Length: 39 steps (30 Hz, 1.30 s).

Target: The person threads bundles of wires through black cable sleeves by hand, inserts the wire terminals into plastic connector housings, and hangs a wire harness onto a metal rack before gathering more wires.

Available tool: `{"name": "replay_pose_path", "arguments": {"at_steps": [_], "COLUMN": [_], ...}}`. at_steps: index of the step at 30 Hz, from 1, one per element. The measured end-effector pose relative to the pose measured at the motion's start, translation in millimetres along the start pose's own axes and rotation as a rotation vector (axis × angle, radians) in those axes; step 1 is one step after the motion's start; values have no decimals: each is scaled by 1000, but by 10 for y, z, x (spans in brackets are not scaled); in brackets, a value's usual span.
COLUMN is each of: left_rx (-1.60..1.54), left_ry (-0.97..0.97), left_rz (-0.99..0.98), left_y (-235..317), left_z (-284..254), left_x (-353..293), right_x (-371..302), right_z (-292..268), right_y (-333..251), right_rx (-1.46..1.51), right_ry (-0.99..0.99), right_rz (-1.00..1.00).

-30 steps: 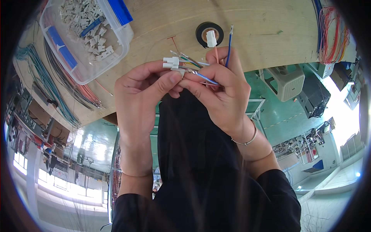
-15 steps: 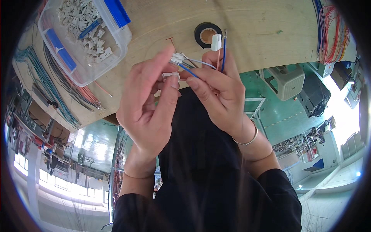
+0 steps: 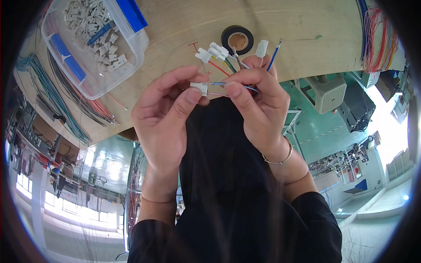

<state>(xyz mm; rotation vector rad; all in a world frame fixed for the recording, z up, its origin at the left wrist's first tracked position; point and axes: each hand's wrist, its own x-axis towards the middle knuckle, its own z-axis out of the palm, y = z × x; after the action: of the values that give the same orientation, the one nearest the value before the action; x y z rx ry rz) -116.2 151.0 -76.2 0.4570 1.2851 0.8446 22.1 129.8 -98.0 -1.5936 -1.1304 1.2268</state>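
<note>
Between thumb and fingers, my left hand (image 3: 169, 107) pinches a small white connector housing (image 3: 199, 87). A pink wire (image 3: 216, 94) runs out of that housing toward my right hand (image 3: 258, 94). My right hand grips a blue wire (image 3: 222, 83) near its end, the metal terminal at the housing's edge; whether it is inside I cannot tell. Other wires fan out from the right hand's fingers, with white connectors (image 3: 218, 51) on several. One more connector (image 3: 262, 48) stands above the knuckles, beside a loose blue wire (image 3: 275, 53) with a bare metal terminal.
A roll of black tape (image 3: 237, 40) lies just beyond my hands on the wooden table (image 3: 184, 26). At left is a clear plastic bin (image 3: 139, 48) of white connectors, with teal wires (image 3: 48, 94) beside it. Red wires (image 3: 376, 39) lie at far right; a stool (image 3: 325, 93) stands below.
My right hand has shifted slightly right, and its fingers now hold a blue wire's end against the left hand's housing. The other white connectors have swung up and away from the left fingers.
</note>
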Motion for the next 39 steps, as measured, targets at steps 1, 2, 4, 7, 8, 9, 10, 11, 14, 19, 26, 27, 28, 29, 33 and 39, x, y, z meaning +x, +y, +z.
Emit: {"name": "replay_pose_path", "arguments": {"at_steps": [1, 2, 4, 7, 8, 9, 10, 11, 14, 19, 26, 27, 28, 29, 33, 39], "left_rx": [-65, -131, -195, -304, -357, -358, -407, -454, -482, -471, -343, -343, -221, -97, 279, 45], "left_ry": [-2, -6, -20, -45, -67, -69, -66, -62, -43, -41, -26, -28, -21, -15, 118, -24], "left_rz": [1, 2, -22, -41, -46, -48, -74, -100, -116, -107, -62, -59, -30, 7, -86, -85], "left_y": [-32, -54, -72, -84, -109, -125, -142, -141, -153, -148, -127, -102, -56, -31, 183, -138], "left_z": [-20, -33, -50, -83, -87, -86, -82, -78, -81, -76, -111, -109, -102, -95, -17, -254], "left_x": [9, 20, 35, 27, 35, 40, 46, 44, 36, 32, 81, 84, 81, 64, -81, 71], "right_x": [-7, -12, -19, -5, -8, -11, -13, -15, -21, -15, 52, 63, 78, 71, -20, -90], "right_z": [-2, -1, 6, 24, 21, 17, 15, 14, 10, -6, 27, 25, 24, 25, 41, 210], "right_y": [2, -10, -37, -40, -41, -48, -47, -38, -10, -29, -29, -46, -74, -81, -216, 109], "right_rx": [36, 34, 92, 96, 94, 116, 140, 140, 208, 152, 116, 77, 38, 42, -7, 34], "right_ry": [-3, -2, 5, -3, -2, -7, -12, -12, 4, -19, 3, -16, -33, -31, -67, -69], "right_rz": [27, 29, 111, 93, 94, 128, 162, 162, 197, 161, 133, 124, 112, 97, 148, 54]}}
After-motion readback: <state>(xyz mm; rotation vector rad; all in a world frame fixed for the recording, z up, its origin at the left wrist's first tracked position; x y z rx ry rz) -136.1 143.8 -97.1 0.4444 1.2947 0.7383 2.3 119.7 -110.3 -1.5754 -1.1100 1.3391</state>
